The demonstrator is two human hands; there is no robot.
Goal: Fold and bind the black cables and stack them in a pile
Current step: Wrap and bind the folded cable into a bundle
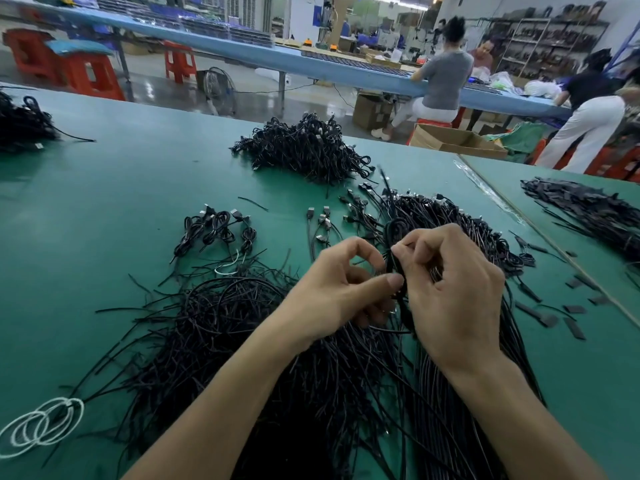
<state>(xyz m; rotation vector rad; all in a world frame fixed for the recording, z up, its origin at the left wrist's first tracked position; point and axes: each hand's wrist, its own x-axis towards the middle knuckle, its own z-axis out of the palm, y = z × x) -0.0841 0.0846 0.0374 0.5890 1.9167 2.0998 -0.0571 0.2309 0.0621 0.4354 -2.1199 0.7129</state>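
Binding is taking place above the middle of the green table: a folded black cable is standing upright between the two hands, its rounded loop poking out above the fingers. The left hand is curling thumb and forefinger in a pinch at the cable's waist, and the right hand is pinching the same spot from the other side, remaining fingers tucked. Whether a tie is already going round the waist is not clear, since the fingers are covering it. Judging from this, the fold is done and the wrap is in hand; the next move is likely calling for a tight twist at the waist, then a drop onto the bundles lying to the left, each a small glossy figure-eight with a squared plug. Farther back a big pile is sitting as a bristly mound. Loose cables are fanning out at right, thin, smooth and springy. Under the forearms, what look like ties are sprawling in a matte, kinked tangle.
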